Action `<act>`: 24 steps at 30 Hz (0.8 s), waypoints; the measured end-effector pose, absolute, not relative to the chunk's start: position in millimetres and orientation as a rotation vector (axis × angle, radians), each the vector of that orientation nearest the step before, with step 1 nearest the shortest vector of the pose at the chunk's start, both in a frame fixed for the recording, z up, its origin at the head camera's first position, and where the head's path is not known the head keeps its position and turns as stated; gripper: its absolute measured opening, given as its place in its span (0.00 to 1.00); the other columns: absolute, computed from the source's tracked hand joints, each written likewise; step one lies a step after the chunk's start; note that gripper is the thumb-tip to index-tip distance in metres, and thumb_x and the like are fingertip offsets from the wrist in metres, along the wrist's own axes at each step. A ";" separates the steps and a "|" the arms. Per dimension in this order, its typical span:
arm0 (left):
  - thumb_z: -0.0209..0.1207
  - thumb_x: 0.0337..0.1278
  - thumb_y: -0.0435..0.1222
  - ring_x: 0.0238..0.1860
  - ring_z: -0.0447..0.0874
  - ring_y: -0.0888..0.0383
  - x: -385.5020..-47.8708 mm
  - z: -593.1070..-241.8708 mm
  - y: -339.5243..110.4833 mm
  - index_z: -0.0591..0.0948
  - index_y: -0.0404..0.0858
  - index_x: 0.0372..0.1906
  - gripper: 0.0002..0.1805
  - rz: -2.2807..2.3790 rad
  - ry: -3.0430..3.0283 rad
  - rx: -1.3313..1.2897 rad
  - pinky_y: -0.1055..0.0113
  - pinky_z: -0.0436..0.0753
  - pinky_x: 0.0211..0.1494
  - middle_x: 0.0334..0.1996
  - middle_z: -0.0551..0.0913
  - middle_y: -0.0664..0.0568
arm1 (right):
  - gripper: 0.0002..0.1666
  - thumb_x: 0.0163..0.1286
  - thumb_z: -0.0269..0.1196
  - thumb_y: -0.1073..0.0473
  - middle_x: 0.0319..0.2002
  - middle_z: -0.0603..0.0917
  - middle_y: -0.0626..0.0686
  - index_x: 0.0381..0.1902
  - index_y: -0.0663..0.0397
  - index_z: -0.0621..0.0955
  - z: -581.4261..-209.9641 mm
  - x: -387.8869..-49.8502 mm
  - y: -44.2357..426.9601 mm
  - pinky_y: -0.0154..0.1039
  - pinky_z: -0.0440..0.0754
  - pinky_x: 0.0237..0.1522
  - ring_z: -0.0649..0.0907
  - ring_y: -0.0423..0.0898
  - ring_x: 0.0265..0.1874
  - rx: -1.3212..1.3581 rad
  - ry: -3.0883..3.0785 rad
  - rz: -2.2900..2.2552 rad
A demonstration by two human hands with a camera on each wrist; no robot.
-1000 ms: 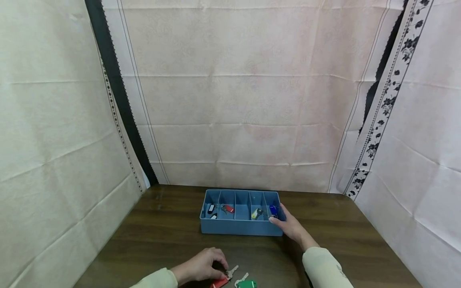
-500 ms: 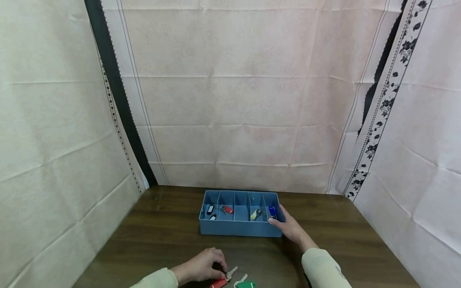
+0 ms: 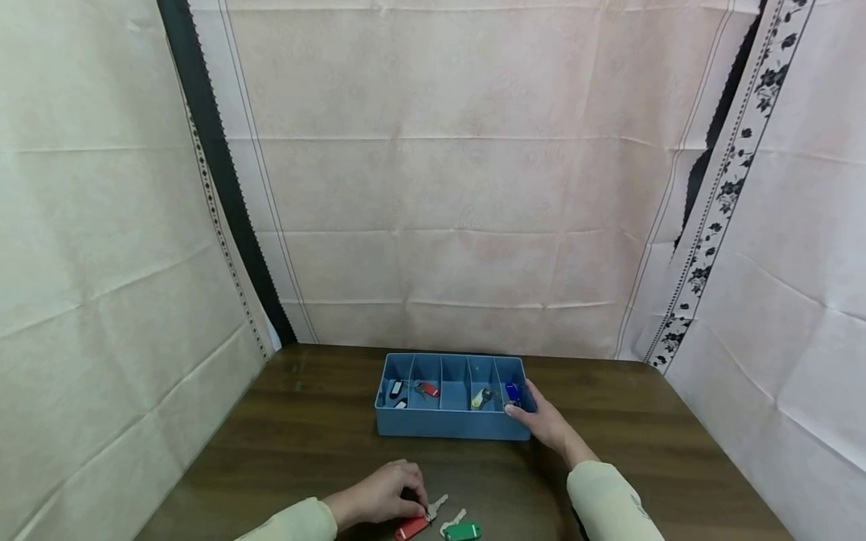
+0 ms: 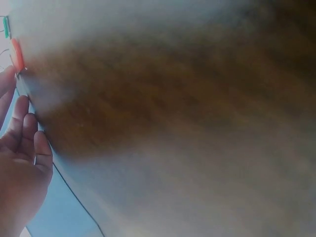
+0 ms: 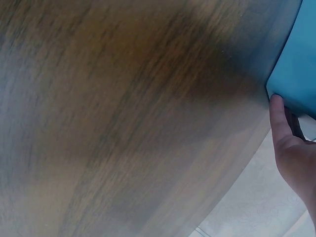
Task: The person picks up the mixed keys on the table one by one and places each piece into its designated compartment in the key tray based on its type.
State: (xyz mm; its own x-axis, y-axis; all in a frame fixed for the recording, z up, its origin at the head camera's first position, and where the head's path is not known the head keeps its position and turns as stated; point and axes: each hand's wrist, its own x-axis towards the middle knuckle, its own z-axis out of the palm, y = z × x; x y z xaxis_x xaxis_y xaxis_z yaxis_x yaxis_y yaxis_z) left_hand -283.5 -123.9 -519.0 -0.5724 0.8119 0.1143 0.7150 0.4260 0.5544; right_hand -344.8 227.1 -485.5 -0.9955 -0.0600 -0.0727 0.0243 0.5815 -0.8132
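Note:
My left hand [image 3: 387,492] pinches a key with a red tag [image 3: 411,528] near the table's front, thumb and fingertips at the ring between tag and key. In the left wrist view the red tag [image 4: 18,55] shows just past the fingertips. To its right lies a key with a green tag [image 3: 463,532]. Farther back, my right hand [image 3: 551,428] grips the right end of a blue divided box [image 3: 446,426], thumb on the front rim, the other fingers on the far side. The right wrist view shows a finger of the right hand [image 5: 291,148] against the blue wall.
Tagged keys lie in the box: black-and-white tags [image 3: 396,388] in the leftmost compartment, a red tag [image 3: 430,389] beside them, a yellow one [image 3: 479,399] and a blue one [image 3: 513,393] to the right. Pale cloth [image 3: 433,188] hangs around the brown wooden table [image 3: 304,421].
The view has tilted slightly. Both hands, the box and the keys stay practically where they were, the left hand at the red-tagged key throughout.

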 end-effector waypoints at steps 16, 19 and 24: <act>0.68 0.58 0.41 0.42 0.70 0.73 -278.9 -514.8 -122.9 0.89 0.48 0.37 0.04 0.920 2.457 1.346 0.74 0.71 0.45 0.37 0.78 0.70 | 0.54 0.70 0.59 0.36 0.76 0.49 0.68 0.80 0.50 0.45 -484.6 -345.1 226.9 0.74 0.54 0.63 0.52 0.73 0.72 -0.027 2.706 -1.388; 0.68 0.59 0.42 0.42 0.70 0.73 -280.2 -515.3 -122.5 0.90 0.49 0.37 0.04 0.934 2.438 1.343 0.74 0.71 0.45 0.37 0.78 0.70 | 0.56 0.69 0.59 0.34 0.76 0.49 0.69 0.80 0.50 0.45 -484.1 -345.7 226.8 0.74 0.54 0.63 0.52 0.73 0.71 -0.025 2.708 -1.387; 0.67 0.61 0.44 0.41 0.72 0.70 -285.6 -521.8 -122.7 0.90 0.49 0.37 0.05 0.962 2.399 1.375 0.71 0.72 0.43 0.38 0.78 0.69 | 0.56 0.69 0.59 0.33 0.76 0.49 0.69 0.80 0.50 0.45 -483.7 -346.4 226.7 0.74 0.55 0.62 0.53 0.74 0.71 -0.023 2.711 -1.382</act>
State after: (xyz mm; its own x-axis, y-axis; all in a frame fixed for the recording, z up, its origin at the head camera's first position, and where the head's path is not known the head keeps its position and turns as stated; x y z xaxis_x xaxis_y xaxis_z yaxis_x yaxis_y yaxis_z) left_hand -285.6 -122.7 -521.8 -0.5411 0.8307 0.1312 0.6913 0.3504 0.6319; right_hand -346.4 226.7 -483.7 -0.9950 -0.0583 -0.0811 0.0313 0.5882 -0.8081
